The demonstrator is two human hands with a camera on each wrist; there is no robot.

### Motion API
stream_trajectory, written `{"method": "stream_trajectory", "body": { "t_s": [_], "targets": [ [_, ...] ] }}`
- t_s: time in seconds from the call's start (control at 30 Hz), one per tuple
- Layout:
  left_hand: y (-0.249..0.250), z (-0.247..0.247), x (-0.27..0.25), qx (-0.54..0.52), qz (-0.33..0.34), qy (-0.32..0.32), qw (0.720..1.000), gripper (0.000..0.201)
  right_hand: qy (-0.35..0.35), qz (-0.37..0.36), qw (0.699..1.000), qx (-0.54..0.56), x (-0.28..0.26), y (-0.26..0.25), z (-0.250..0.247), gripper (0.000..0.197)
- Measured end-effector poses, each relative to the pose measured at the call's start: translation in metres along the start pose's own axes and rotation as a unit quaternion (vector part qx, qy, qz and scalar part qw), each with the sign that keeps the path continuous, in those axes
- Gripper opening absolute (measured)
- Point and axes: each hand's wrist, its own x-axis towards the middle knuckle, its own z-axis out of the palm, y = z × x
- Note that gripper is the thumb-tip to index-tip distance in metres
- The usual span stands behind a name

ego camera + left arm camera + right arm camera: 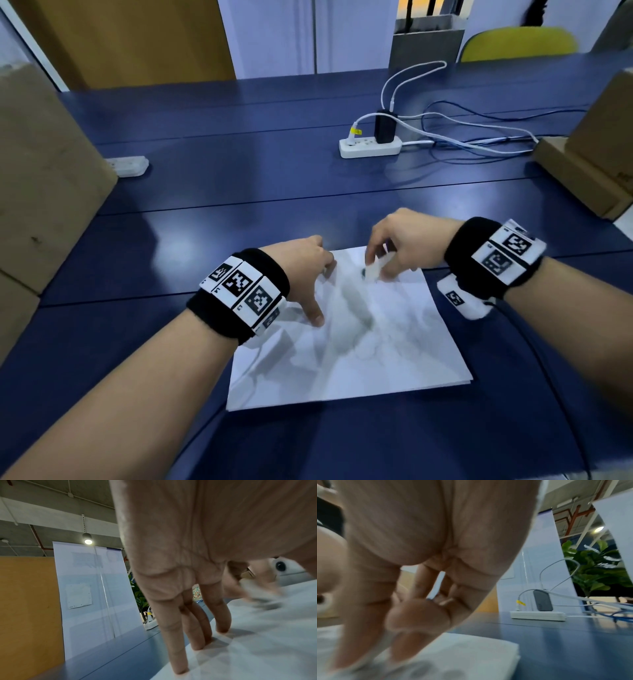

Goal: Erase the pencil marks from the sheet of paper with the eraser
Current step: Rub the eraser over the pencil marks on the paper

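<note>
A white sheet of paper [359, 342] lies on the dark blue table [239, 192] in front of me. My left hand [308, 270] rests on the sheet's upper left part with straight, spread fingers [221, 627] pressing down. My right hand [394, 246] pinches a white eraser [375, 269] and holds its tip against the paper near the far edge. The eraser [257, 589] looks blurred in the left wrist view. In the right wrist view the fingers [412, 639] come down onto the paper [471, 649] and hide the eraser. Pencil marks are too faint to make out.
A white power strip [370, 145] with a black charger and several cables sits at the back right. Cardboard boxes stand at the left [41, 178] and at the right [596, 150]. A small white device [128, 165] lies at the left. A yellow chair [517, 42] stands behind the table.
</note>
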Motion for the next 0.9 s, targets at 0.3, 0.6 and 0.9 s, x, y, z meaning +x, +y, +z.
{"method": "stream_trajectory", "body": {
  "t_s": [0.3, 0.6, 0.9],
  "targets": [
    [0.010, 0.005, 0.003, -0.020, -0.029, 0.060, 0.998, 0.070, 0.082, 0.011, 0.994, -0.074, 0.013, -0.001, -0.007, 0.025],
    [0.010, 0.003, 0.003, -0.015, -0.027, 0.060, 0.998, 0.073, -0.019, -0.023, 0.999, -0.034, -0.002, -0.007, 0.005, 0.028],
    [0.009, 0.005, 0.005, -0.014, -0.027, 0.059, 0.998, 0.076, -0.080, -0.010, 0.997, -0.017, -0.015, -0.013, 0.004, 0.030]
  ]
}}
